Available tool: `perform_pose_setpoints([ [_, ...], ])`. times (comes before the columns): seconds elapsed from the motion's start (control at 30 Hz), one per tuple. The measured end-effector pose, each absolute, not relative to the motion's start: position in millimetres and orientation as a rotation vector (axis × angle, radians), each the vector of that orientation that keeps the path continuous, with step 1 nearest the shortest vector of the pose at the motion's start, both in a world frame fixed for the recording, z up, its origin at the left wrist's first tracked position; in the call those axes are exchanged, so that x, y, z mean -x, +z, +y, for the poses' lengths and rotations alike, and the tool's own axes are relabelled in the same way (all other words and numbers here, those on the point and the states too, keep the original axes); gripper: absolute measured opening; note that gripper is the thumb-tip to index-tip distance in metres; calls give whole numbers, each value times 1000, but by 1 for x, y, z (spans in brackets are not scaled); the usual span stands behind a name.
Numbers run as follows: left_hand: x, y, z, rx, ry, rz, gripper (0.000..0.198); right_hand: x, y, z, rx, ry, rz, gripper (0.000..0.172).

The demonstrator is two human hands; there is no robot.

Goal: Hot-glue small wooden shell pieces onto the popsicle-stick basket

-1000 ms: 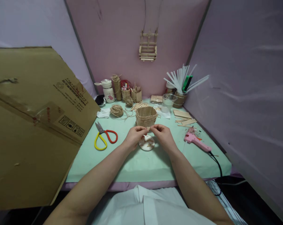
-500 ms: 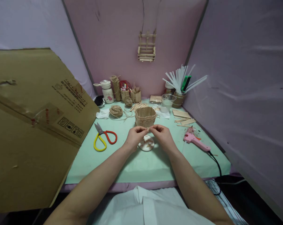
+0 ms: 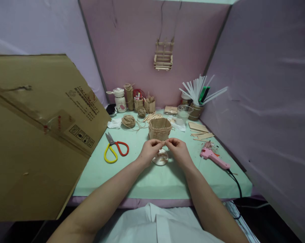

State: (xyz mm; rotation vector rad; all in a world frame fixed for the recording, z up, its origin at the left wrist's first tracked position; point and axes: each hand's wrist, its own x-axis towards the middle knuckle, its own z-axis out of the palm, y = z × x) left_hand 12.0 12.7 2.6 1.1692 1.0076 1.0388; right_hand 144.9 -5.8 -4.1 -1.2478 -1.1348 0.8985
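Observation:
My left hand (image 3: 150, 150) and my right hand (image 3: 178, 150) meet at the middle of the table, fingertips pinched together around something small and pale that I cannot make out. Just beyond them stands a beige woven basket (image 3: 160, 130) with a braided rim, its lower front partly behind my fingers. Under my hands lies a round white dish (image 3: 160, 158) with brownish bits or marks on it. Scissors (image 3: 113, 147) with one yellow and one red handle lie left of my hands. To the right rests a pink glue gun (image 3: 214, 158) with its black cord.
A large cardboard sheet (image 3: 41, 141) leans on the left. Twine (image 3: 128, 121), a white bottle (image 3: 120, 100) and stick holders line the back. A clear cup (image 3: 184, 113), white glue sticks (image 3: 196, 88) and wooden sticks (image 3: 199, 127) are at the right rear.
The whole view has shifted, so the table items appear slightly further right. My hands stay pinched together in front of the basket, with little change in their pose.

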Motion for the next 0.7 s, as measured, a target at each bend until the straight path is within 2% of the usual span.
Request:
perform_pose_setpoints([
  [0.47,-8,3,17,-1182,1002,950,34,-147,-4,-7,1262,930,-1132,22],
  [0.7,-9,3,18,-1189,976,947,30,-147,-4,-7,1253,930,-1124,23],
])
